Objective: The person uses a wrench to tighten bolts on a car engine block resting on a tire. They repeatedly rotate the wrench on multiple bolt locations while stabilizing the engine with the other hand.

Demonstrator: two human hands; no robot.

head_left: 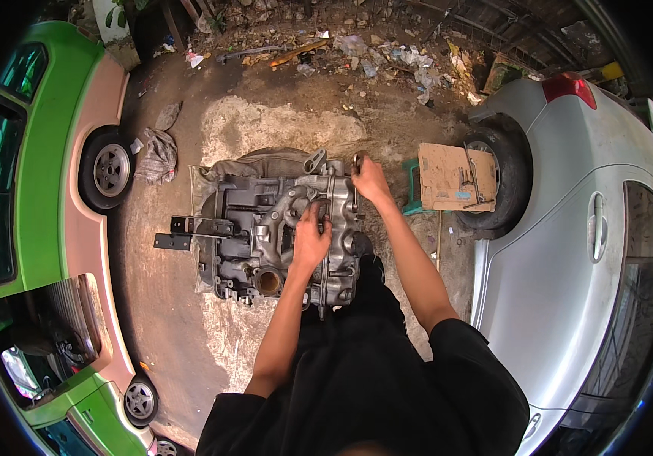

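Note:
A grey metal car engine [265, 201] lies before me, its ribbed cover turned toward my right side. My left hand [312, 237] rests on top, by the curved intake manifold [271, 220]; its thumb stands apart from the fingers, and some fingertips are hidden among the parts. Beyond the cover's far right corner, my right hand [370, 180] is closed around a small dark metal piece [357, 162], whose exact kind does not show. A metal bracket with a round hole [314, 162] sticks up at the engine's far edge.
Cloth sacking [203, 186] lies under the engine. Black mounting plates [182, 232] jut out left. Cardboard [444, 171] with wrenches covers a green stool [411, 186] at right. A green and pink vehicle [87, 197] and a silver car [562, 182] flank me. Litter [410, 61] lies beyond.

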